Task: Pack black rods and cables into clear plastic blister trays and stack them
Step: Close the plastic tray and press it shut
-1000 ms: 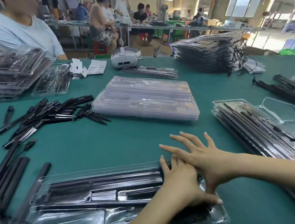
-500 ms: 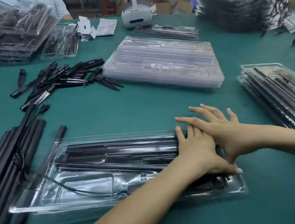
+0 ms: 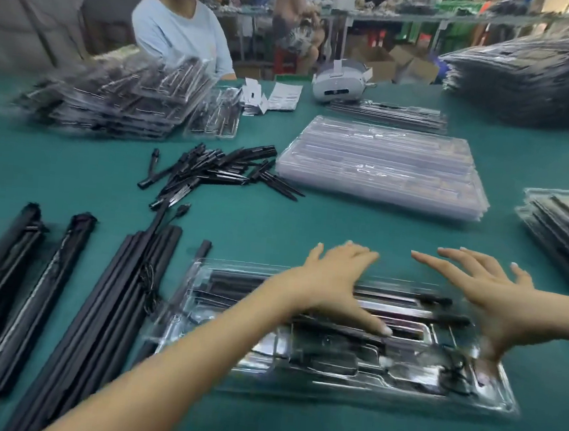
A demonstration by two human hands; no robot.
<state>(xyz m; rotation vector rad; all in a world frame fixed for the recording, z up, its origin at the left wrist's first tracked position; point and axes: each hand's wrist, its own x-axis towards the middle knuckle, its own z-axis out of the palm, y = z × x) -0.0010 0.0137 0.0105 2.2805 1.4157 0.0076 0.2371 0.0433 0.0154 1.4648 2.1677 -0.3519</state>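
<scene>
On the green table (image 3: 274, 235), a filled blister tray (image 3: 351, 345) lay flat, right in front of the person. Behind the tray sat a tall pile of empty clear trays (image 3: 380, 165). To the left of the tray lay long black rods (image 3: 125, 287), side by side. Past the tray's right end, a stack of packed trays (image 3: 563, 233) waited. Behind the tray and to the left was a heap of small black sticks (image 3: 211, 171).

The left hand (image 3: 335, 281) lay flat on the tray's top, fingers straight and spread, holding nothing. The right hand (image 3: 496, 295) was open too, fingers stretched out, over the tray's right end. I could not tell if it pressed the tray or just floated above it, because the picture was blurry.

The job here looked like shutting the tray. To do it well, both hands should push down flat and slide along the edges, so every part snaps closed. The thin cable (image 3: 451, 377) inside must stay tucked in, or the lid might pinch it.
</scene>
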